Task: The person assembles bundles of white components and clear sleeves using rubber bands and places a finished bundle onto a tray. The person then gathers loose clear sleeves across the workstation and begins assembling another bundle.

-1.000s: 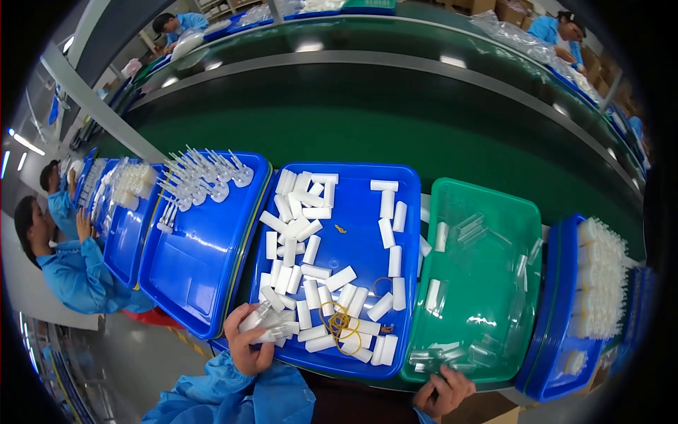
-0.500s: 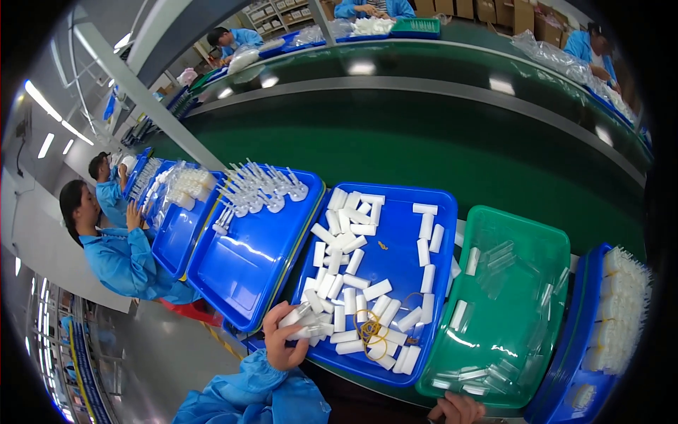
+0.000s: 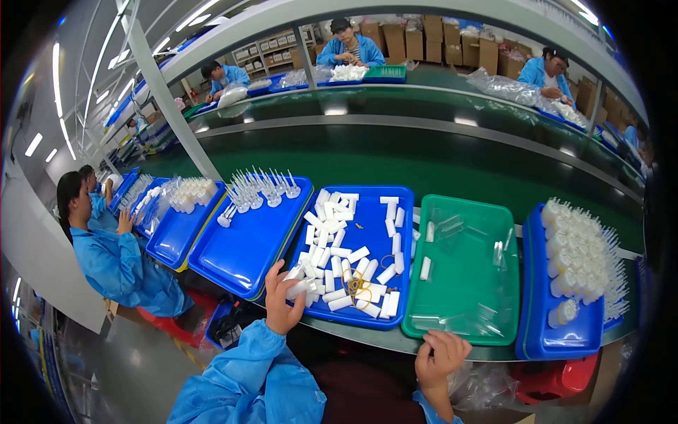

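My left hand (image 3: 284, 304) is at the near left corner of a blue tray (image 3: 346, 316), its fingers curled around clear plastic tubes (image 3: 301, 287). White cylinders (image 3: 335, 233) lie scattered in that tray, some at its right side. A tangle of yellow rubber bands (image 3: 357, 286) rests on them. My right hand (image 3: 441, 353) is at the near edge of a green tray (image 3: 462, 272), fingers bent together; what they hold, if anything, is hidden. Inside the green tray lie clear tubes (image 3: 487, 321) and a few white cylinders (image 3: 425, 268).
To the left, a blue tray (image 3: 236, 258) carries upright clear stemmed parts (image 3: 261, 189). At right, stacked blue trays (image 3: 561, 339) bear white spiky parts (image 3: 573, 258). A dark green conveyor (image 3: 395, 159) runs behind. A co-worker (image 3: 116, 258) sits at left; others work across the belt.
The view has tilted up, so the trays look smaller. My right hand has come further into view, up by the green tray's near edge. The left hand stays by the blue tray's corner.
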Demonstrator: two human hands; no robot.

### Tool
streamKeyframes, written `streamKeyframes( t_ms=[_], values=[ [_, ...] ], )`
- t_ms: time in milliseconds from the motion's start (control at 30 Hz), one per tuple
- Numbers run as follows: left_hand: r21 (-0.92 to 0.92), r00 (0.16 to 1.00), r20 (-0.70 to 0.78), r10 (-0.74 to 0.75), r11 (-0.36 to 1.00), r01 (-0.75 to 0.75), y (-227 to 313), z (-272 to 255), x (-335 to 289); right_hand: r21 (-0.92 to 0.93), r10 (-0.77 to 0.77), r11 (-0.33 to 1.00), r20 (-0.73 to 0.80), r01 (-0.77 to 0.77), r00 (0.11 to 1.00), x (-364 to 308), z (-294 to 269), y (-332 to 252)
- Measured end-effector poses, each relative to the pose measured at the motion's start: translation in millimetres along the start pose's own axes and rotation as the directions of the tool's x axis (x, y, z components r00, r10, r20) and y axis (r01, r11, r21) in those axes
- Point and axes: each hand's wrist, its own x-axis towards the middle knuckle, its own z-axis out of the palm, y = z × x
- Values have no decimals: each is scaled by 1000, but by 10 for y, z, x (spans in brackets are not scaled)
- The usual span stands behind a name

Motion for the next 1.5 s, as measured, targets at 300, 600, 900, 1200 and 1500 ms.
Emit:
streamKeyframes(
  t_ms=[300, 600, 900, 1200, 1500],
  values=[
    [11, 997, -44, 70, 998, -70, -21, -39, -41, -112, -84, 991, -76, 75, 994, -26, 48, -104],
    [-53, 997, -65, 37, 998, -41, -26, -56, -23, -160, -130, 980, -59, 119, 990, -15, 127, -158],
    [45, 997, -42, 60, 997, -58, -55, -21, -50, -181, -144, 974, -42, 134, 989, -28, 137, -110],
    [46, 999, 29, 18, 999, -19, -16, -45, 26, -228, -75, 970, 49, 84, 996, -19, 146, -82],
    [-427, 940, 147, -307, 838, 340, 50, -137, 194, -267, -17, 962, 155, 59, 988, -31, 115, -77]
  ],
)
